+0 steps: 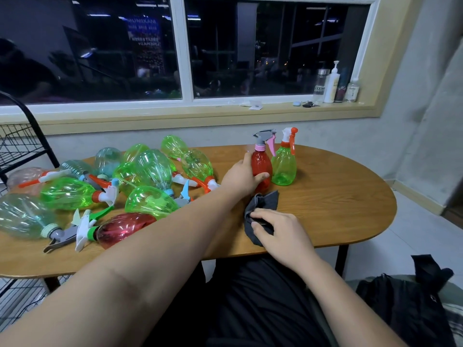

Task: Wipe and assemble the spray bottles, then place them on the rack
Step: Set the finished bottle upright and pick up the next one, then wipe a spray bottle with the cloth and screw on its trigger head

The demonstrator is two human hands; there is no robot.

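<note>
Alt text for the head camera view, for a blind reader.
A left hand grips an upright red spray bottle beside a green bottle on a wooden table; the right hand holds a grey cloth. More bottles lie left.

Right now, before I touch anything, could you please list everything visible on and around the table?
red spray bottle: one, red, grey-pink head, upright on table
green spray bottle: one, green, white-orange head, upright beside it
lying bottles: about twelve, mostly green, some teal, pink, red, table's left half
cloth: one, dark grey, table's near edge
table: one, brown wood, centre
wire rack: one, black, far left
sill bottles: about four, mixed colours, windowsill right end
bag: one, black, lower right
left hand: one, gripping red spray bottle
right hand: one, holding cloth
</note>
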